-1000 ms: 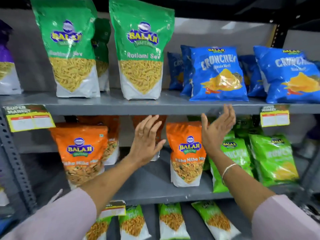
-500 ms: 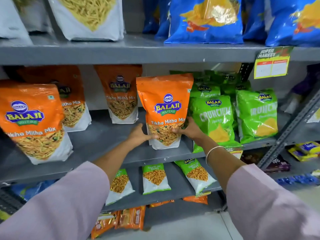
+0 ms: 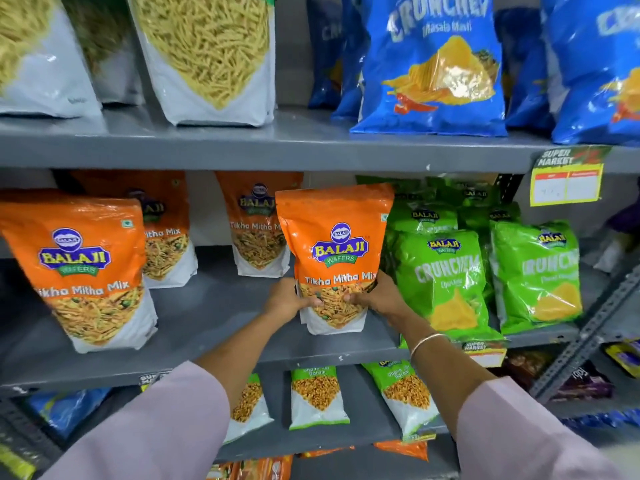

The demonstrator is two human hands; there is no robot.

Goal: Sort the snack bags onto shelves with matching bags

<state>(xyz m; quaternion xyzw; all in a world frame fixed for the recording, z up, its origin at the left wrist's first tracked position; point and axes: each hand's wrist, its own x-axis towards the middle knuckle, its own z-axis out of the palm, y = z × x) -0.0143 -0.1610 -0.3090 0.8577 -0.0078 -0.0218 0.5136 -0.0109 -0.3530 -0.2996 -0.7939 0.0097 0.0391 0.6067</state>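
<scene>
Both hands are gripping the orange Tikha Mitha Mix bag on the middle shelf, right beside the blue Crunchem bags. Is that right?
Not quite. In the head view both hands, left and right, do grip the orange Tikha Mitha Mix bag on the middle shelf, but the Crunchem bags beside it are green, not blue.

Orange mix bag (image 3: 335,251) upright on the middle shelf (image 3: 214,306).
It reads "Balaji Wafers, Tikha Mitha Mix", with a clear window low down and a white base resting on the shelf. It stands just beside the green Crunchem bags (image 3: 446,278) on its right, with three matching orange bags (image 3: 83,268) to its left and behind. Above stand blue Crunchem bags (image 3: 433,64) and sev bags (image 3: 211,57); below, small green-and-white bags (image 3: 317,396).
</scene>
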